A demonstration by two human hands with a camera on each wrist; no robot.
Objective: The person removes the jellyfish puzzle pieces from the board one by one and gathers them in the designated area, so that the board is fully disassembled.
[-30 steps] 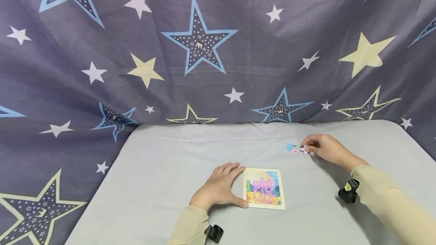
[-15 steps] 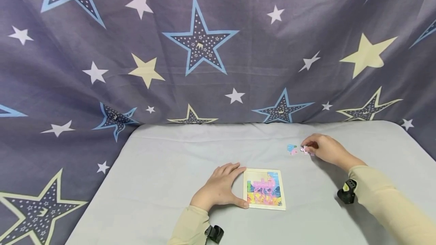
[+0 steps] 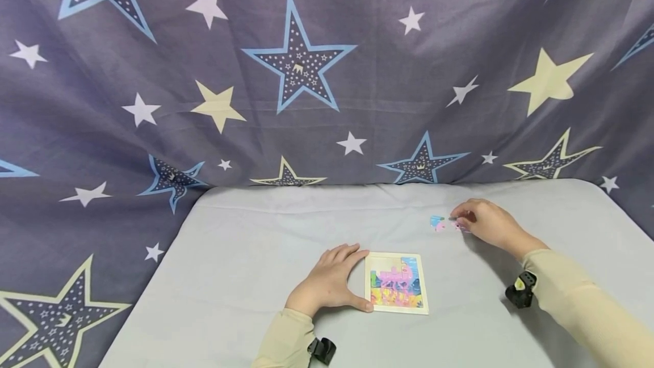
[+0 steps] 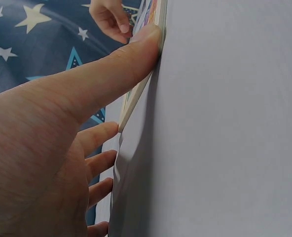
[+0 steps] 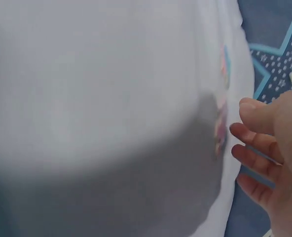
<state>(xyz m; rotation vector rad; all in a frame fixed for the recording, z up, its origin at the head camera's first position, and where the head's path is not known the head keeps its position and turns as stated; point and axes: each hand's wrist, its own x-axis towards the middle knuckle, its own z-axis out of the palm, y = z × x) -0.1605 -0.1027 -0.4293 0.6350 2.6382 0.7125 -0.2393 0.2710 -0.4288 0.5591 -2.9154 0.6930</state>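
Note:
A square puzzle tray with a pale frame lies flat on the bed-like surface. Pink, blue and yellow pieces fill much of it, and its upper left part shows bare backing. My left hand is spread along its left side, thumb on the near corner and index fingertip at the far corner. Farther right, my right hand is bent over a pinkish puzzle piece. Whether the fingertips pinch a piece is unclear; the right wrist view is blurred. A blue and pink piece lies just left.
A light grey sheet covers the work surface. Behind it hangs a dark curtain printed with stars. Each wrist carries a small black camera, the right camera standing between the tray and the sleeve.
At the right fingertips, the white-looking piece seen earlier has changed its look; a thin dark edge and pink show there now. The left hand and tray stay put.

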